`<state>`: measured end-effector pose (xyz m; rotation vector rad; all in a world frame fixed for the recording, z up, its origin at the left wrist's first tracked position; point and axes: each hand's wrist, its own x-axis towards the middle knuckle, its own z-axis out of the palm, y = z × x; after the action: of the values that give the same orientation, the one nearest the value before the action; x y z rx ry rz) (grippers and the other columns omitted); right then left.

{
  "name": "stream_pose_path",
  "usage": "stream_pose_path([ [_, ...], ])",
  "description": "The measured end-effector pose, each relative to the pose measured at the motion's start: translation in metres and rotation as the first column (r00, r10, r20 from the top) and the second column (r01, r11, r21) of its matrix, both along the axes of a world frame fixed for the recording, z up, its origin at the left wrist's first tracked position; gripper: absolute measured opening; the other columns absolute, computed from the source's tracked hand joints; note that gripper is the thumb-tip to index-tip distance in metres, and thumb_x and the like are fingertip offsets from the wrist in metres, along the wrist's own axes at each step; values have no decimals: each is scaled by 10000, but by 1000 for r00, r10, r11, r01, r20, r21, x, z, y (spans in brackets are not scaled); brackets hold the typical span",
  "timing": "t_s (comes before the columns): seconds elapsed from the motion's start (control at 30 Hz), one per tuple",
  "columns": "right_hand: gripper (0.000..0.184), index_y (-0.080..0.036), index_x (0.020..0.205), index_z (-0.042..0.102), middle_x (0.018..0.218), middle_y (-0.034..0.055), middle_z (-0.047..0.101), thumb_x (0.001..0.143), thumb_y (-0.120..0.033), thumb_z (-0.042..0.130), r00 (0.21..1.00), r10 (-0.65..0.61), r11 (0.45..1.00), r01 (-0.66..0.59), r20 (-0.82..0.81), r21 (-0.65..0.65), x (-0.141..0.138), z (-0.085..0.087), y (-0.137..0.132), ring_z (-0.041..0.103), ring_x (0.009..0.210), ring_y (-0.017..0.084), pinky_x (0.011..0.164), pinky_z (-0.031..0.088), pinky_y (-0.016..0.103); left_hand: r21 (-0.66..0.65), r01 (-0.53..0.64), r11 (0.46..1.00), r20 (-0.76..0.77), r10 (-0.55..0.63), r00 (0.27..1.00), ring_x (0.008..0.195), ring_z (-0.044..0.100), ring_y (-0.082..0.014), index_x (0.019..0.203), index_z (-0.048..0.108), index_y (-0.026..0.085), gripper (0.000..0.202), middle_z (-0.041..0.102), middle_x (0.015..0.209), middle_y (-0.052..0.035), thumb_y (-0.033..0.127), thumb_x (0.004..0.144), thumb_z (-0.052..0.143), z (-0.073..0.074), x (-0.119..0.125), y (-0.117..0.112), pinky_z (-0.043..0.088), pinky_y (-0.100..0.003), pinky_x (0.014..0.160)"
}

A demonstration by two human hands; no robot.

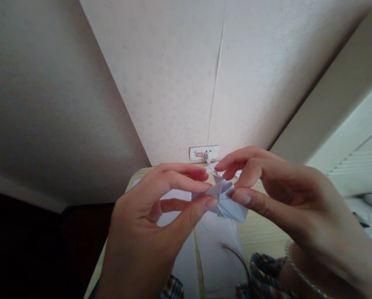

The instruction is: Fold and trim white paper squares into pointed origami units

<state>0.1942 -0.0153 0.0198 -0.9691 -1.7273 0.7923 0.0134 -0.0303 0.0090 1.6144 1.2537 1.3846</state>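
Both hands meet over a small folded piece of pale lilac-white paper (226,201), held up in the air between them, above the light wooden tabletop (260,232). The left hand (151,220) pinches the model's left flap between thumb and fingertips; the right hand (276,187) is closed on its right side, thumb below and forefinger on top, the other fingers curled over it. The grip looks light and close to the creases, so one likely slip is a tear or a crushed point if the two hands pull apart too hard; uneven pressure from one thumb could also push a fold out of line, and thin paper will probably keep the false crease. Should either pinch loosen, the model would drop onto the flat white paper sheets (214,245) lying on the tabletop beneath the hands. A white wall socket with a plugged-in white cable (204,153) sits just beyond the fingertips; a small red mark shows on it, but nothing is legible. No brand, label or other writing is visible on the paper or sheets.
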Motion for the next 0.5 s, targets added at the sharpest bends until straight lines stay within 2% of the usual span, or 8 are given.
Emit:
stream_pose_path([
  [0.13,235,-249,660,660,1009,-21,726,859,-346,738,998,-41,997,38,45,65,-2,-1,-2,700,940,179,920,526,302,14,-29,999,-35,30,999,740,696,-107,718,765,312,168,753,970,69,153,768,774,0,1,1,493,-100,404],
  [0.23,208,-253,686,668,1025,-14,717,867,-333,733,995,-79,992,73,59,98,-4,-2,-6,691,973,183,889,522,296,21,-52,998,-40,53,998,801,709,-113,727,760,309,168,754,968,72,148,777,765,0,2,0,518,-98,442],
  [0.4,236,-249,660,649,1041,-30,699,877,-307,721,990,-114,988,104,82,114,-9,-1,-11,678,973,149,866,505,246,84,-121,989,-100,130,987,888,703,-124,766,757,303,164,745,1000,69,143,801,751,-1,4,-4,608,-154,654],
  [0.5,230,-256,667,644,1038,-49,695,881,-305,715,984,-157,978,143,83,153,-13,-3,-9,675,966,132,835,503,220,136,-167,976,-127,185,974,965,685,-133,773,743,310,150,732,1009,74,174,836,735,1,6,-6,603,-209,816],
])
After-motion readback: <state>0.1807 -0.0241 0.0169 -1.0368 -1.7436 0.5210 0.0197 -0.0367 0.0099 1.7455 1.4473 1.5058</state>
